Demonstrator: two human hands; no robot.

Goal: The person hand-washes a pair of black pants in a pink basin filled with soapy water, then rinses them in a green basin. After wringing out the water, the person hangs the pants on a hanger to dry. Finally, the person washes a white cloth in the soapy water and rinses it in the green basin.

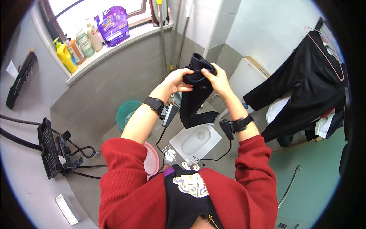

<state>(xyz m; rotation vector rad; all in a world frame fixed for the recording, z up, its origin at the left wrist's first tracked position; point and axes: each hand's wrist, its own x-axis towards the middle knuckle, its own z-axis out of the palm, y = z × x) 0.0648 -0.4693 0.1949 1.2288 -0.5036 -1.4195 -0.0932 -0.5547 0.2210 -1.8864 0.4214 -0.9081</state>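
Note:
A black cloth garment (197,100) hangs from both my hands over the floor, its top bunched into an open ring and its lower end bent to the right. My left hand (178,81) grips the left side of the ring between thumb and fingers. On the right side, my right hand (218,77) pinches the edge with the thumb on top. A white squat toilet (197,141) lies below the garment. Black trousers (303,71) hang at the right beside a pink wire hanger (324,53).
Bottles, including a yellow pump bottle (65,57), and a purple pack (113,25) line the windowsill (120,47). Long poles (163,37) lean in the corner near a white cistern (247,75). A teal basin (124,111) and a pink basin (153,159) stand low at the left.

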